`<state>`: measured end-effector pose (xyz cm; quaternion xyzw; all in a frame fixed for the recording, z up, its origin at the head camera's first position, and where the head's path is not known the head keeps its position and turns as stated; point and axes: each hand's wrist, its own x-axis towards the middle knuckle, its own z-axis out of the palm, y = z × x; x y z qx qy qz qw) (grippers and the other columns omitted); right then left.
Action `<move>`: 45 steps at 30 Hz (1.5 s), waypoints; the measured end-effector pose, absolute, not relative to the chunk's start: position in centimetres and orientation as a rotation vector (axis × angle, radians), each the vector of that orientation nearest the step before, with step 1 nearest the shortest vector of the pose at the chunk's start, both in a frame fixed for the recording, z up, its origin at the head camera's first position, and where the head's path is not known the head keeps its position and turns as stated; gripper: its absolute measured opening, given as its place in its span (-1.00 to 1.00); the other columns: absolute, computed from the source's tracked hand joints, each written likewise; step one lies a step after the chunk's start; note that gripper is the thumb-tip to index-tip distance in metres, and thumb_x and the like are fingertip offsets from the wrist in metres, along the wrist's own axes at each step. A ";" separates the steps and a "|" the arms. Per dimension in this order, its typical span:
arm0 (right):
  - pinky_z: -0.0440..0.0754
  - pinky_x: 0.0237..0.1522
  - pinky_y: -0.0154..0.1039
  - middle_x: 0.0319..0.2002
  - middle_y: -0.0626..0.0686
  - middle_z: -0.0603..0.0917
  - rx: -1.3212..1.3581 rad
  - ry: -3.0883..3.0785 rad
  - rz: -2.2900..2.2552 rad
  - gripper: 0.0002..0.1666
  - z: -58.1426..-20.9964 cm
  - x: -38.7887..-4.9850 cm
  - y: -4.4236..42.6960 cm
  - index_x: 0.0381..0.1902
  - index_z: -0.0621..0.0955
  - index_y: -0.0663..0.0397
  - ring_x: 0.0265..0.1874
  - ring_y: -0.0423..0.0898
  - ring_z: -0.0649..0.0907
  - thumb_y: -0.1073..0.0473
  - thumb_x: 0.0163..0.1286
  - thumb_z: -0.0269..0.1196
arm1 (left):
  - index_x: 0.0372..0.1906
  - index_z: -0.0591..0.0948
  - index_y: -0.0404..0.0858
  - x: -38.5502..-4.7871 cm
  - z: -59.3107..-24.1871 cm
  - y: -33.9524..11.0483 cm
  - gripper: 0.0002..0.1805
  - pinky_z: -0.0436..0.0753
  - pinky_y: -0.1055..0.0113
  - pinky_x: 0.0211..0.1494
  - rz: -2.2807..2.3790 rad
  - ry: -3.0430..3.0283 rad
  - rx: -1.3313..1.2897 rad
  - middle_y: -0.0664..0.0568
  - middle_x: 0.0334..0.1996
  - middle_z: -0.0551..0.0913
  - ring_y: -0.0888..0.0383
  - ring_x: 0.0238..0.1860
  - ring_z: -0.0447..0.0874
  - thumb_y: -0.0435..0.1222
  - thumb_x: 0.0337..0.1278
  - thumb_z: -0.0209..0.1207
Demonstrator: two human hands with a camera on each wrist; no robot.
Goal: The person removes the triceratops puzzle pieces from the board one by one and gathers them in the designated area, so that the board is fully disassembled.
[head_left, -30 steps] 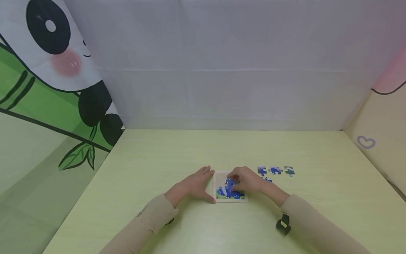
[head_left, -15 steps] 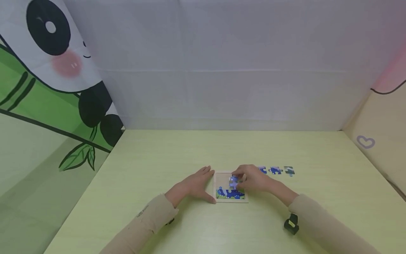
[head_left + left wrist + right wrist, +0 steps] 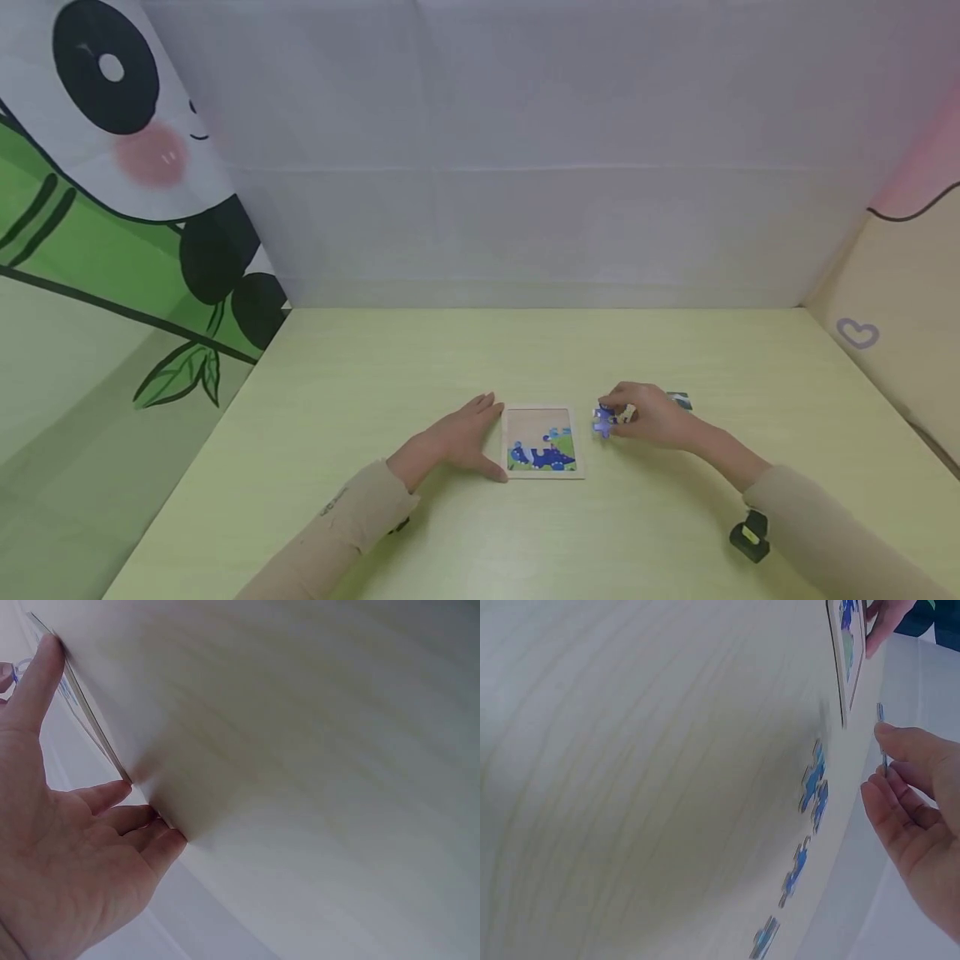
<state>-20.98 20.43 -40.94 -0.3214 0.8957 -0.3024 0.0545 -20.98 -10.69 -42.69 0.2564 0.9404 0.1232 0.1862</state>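
I count two hands; one table; one puzzle frame; one held piece; four loose pieces.

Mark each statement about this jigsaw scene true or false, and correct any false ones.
1. A bare right hand pinches a flat, blue-violet jigsaw piece. True.
2. A bare left hand touches the left edge of a pale, square, wood-coloured tray. True.
3. The tray is completely filled. False: its upper left part is bare in the head view.
4. The pinched piece lies inside the tray. False: it is held to the tray's right.
5. Loose, flat, blue-patterned jigsaw pieces lie on the pale yellow, wood-grained table. True.
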 end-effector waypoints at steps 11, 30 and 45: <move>0.62 -0.37 -0.41 -0.23 0.14 0.58 -0.877 2.755 -0.895 -0.57 -41.7 -20.4 25.2 -0.07 0.54 0.49 -0.28 -0.03 0.58 0.38 0.07 0.29 | 0.39 0.06 -0.24 -21.0 -42.9 -10.9 0.20 0.07 0.10 0.39 0.363 2.655 0.726 -0.12 0.41 -0.07 -0.01 0.41 -0.17 0.22 -0.38 0.33; 0.64 -0.33 -0.34 -0.16 0.30 0.56 -0.821 2.772 -0.900 -0.63 -43.1 -20.2 27.1 -0.15 0.58 0.47 -0.24 0.12 0.60 0.39 0.03 0.31 | 0.39 0.06 -0.24 -20.8 -42.6 -10.8 0.19 0.07 0.10 0.39 0.365 2.648 0.729 -0.11 0.41 -0.07 0.00 0.41 -0.17 0.22 -0.37 0.32; 0.65 -0.33 -0.30 -0.15 0.30 0.56 -0.841 2.802 -0.837 -0.67 -43.3 -20.4 27.1 -0.20 0.62 0.42 -0.19 0.18 0.58 0.40 0.01 0.32 | 0.39 0.07 -0.24 -20.7 -42.4 -10.8 0.18 0.07 0.09 0.38 0.368 2.653 0.729 -0.12 0.41 -0.07 -0.02 0.41 -0.17 0.21 -0.36 0.33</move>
